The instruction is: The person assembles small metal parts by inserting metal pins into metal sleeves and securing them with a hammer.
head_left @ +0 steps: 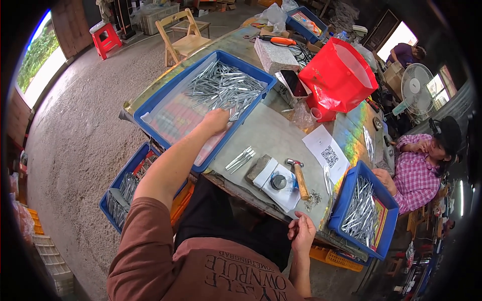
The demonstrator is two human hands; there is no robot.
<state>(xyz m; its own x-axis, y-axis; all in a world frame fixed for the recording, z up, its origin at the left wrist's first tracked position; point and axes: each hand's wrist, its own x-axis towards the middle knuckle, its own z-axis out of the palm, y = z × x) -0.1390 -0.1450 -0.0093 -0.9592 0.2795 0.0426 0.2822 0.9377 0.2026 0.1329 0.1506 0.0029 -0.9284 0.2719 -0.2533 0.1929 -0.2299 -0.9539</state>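
My left hand (216,121) reaches into a large blue tray (141,108), its fingers closed at the near edge of a pile of slim silvery metal pieces (221,83). A few pieces stick out by the fingertips; how many it grips is hidden. By the table's front edge, my right hand (302,233) has curled fingers, and anything inside them is too small to tell. Between the hands, a block (262,170) bears a white pad with a round dark metal piece (278,182). Beside it lie a wooden-handled hammer (299,180) and a small heap of tiny metal parts (313,200).
Several metal pieces (241,159) lie left of the block. A blue bin (346,228) of metal strips stands at right, near a co-worker in a checked shirt (419,163). Behind are a red bag (339,75), a phone (295,83) and a printed sheet (326,153).
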